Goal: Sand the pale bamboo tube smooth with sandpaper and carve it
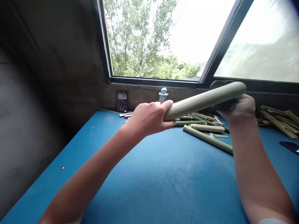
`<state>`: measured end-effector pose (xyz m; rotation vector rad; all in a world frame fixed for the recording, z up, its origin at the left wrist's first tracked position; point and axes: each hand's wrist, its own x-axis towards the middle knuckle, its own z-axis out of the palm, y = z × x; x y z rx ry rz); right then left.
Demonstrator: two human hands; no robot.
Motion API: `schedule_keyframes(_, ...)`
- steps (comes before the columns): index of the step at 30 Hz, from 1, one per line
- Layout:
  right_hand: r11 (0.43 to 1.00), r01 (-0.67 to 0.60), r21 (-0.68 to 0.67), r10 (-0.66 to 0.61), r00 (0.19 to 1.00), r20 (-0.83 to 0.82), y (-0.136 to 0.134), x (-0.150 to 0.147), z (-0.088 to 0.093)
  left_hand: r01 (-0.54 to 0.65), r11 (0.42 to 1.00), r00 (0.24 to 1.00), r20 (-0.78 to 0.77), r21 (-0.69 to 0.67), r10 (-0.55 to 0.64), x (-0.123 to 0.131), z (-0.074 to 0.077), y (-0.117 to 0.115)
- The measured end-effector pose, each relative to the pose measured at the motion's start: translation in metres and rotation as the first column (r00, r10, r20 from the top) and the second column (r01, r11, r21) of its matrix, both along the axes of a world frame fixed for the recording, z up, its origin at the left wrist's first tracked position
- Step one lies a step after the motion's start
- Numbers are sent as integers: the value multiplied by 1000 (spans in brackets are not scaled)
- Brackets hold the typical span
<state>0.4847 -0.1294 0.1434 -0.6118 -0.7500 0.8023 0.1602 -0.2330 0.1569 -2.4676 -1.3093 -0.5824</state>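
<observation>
Bamboo tube (205, 101), pale green, round and smooth, is up in the air above the table, and both hands hold it on a slant. The left hand (149, 119) is shut tight around the low end. The right hand (239, 109) is closed around the high end, and its fingers are mostly hidden behind the tube. A black object (225, 105) is pressed in with the tube at that hand. The tube and the hand cover most of it, so it may be a tool, but it is hard to tell.

Blue table top (149, 177) lies under both arms. Just past the left hand, a heap of green bamboo pieces (193, 119) sits partly hidden behind the tube. A long green bamboo strip (207, 139) lies nearer, below the tube and just left of the right arm. Past the right hand, a heap of dry yellow-green bamboo strips (277, 122) runs off the edge of the view. A black phone (289, 147) is cut off by that edge too. Beyond the left hand, an upright phone (122, 101) with a blurred screen leans on the wall, beside a small pale blue bottle (163, 95).
</observation>
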Motion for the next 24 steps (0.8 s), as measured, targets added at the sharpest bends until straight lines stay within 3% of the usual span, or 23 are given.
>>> schedule_keyframes(3, 989, -103, -105, 95, 992, -81, 6, -6, -3, -66, 998, 997, -27, 3, 66, 0, 3, -5)
schedule_keyframes(7, 984, -155, -83, 154, 988, -19, 0, -21, -1, -100, 995, 994, -42, -3, 100, 13, 0, -18)
schedule_keyframes(10, 985, -162, -53, 164, 985, 54, -10, -32, 0, -51, 998, 999, 1, 24, 51, 25, -4, -33)
schedule_keyframes(13, 992, -118, 33, 116, 992, 52, -17, -39, 4, 64, 981, 992, 99, 182, -83, 31, -10, -41)
schedule_keyframes(18, 996, -71, 51, 72, 997, -26, -21, -55, 11, 304, 824, 882, 186, 479, -434, 21, -15, -39)
schedule_keyframes(20, 998, -60, 17, 61, 996, -64, -23, -63, 13, 377, 798, 844, 180, 471, -505, 14, -14, -40)
schedule_keyframes(24, 986, -122, -117, 116, 992, -57, -26, -72, 11, 591, 756, 767, 94, 283, -635, 6, -8, -37)
